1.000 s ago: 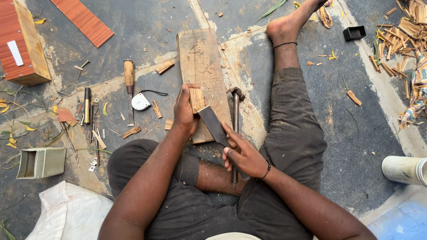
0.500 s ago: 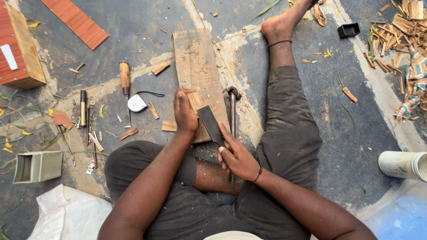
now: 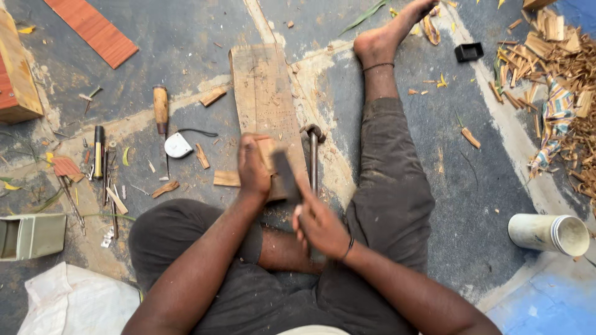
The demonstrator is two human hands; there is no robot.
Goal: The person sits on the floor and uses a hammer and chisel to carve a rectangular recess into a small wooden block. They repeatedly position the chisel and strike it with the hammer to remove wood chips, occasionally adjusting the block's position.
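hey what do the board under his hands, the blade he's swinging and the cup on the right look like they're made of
The board looks like raw, unfinished wood: pale, with visible grain and cut marks. The blade in the right hand is blurred; dark and flat, probably metal, though that is uncertain. The cup looks like plastic or paper: smooth, matte, off-white, thin rim.

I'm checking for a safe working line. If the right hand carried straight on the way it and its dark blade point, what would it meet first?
The right hand aims its blurred dark flat blade up-left; first in line is probably the small pale wooden piece pinned by the left hand on the worn wooden board. Depth unclear.
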